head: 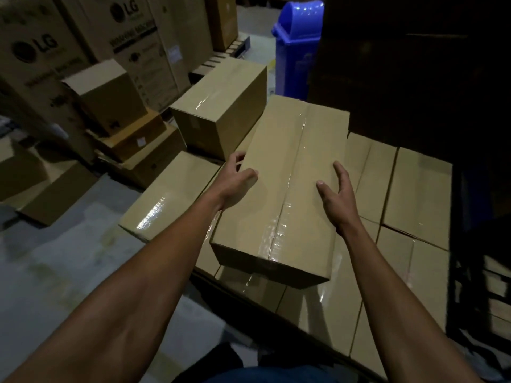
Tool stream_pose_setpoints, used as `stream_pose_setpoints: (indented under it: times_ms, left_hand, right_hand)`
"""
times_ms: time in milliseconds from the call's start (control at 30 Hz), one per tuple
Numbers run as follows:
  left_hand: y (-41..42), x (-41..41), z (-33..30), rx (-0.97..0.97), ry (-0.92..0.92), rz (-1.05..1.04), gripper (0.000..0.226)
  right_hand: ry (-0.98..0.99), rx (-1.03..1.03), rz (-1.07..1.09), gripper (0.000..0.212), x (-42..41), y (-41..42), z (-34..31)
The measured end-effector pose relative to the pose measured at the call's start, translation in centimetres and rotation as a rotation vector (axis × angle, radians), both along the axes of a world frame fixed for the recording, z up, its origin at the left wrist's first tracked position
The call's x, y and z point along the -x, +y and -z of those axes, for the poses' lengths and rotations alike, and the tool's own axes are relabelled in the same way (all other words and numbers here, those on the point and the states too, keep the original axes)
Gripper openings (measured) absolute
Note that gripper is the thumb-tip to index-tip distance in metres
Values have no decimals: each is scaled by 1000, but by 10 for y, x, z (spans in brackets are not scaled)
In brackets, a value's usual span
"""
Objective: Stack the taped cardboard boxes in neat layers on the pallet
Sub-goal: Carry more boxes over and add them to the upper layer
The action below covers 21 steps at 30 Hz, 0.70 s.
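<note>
A long taped cardboard box point(287, 172) lies on top of a flat layer of taped boxes point(414, 189) that covers the pallet. My left hand point(235, 181) holds the box's left top edge, thumb on the lid and fingers down the side. My right hand point(336, 189) rests on the lid near its right edge with fingers spread and relaxed. Another taped box point(218, 109) stands a level higher at the far left corner of the layer. The pallet itself is hidden under the boxes.
Tall printed appliance cartons point(36, 51) and smaller stacked boxes point(110, 98) stand at the left. A blue lidded bin point(297, 37) is at the back. Grey floor point(55, 258) lies at the lower left. Dark shelving point(470, 244) fills the right side.
</note>
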<state>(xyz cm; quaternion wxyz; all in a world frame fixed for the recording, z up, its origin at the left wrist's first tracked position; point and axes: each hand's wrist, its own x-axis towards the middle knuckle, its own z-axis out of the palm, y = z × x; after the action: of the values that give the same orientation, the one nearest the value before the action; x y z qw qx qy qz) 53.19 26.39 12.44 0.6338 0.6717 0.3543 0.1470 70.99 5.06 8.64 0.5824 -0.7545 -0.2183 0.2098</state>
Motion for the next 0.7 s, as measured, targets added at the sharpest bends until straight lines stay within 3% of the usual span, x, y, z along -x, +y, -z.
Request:
stream_pose_setpoints:
  times_ms: [267,500,700]
  left_hand:
    - [72,-33,-2,-8,69,73,75]
    - [147,-66,10,-71,71,107,68]
    - [238,-96,27,-83,70,155,69]
  right_hand:
    - [39,25,56,78,-26,63,3]
    - [100,63,108,97,-43,128,14]
    - [70,158,189,99,-61,206,23]
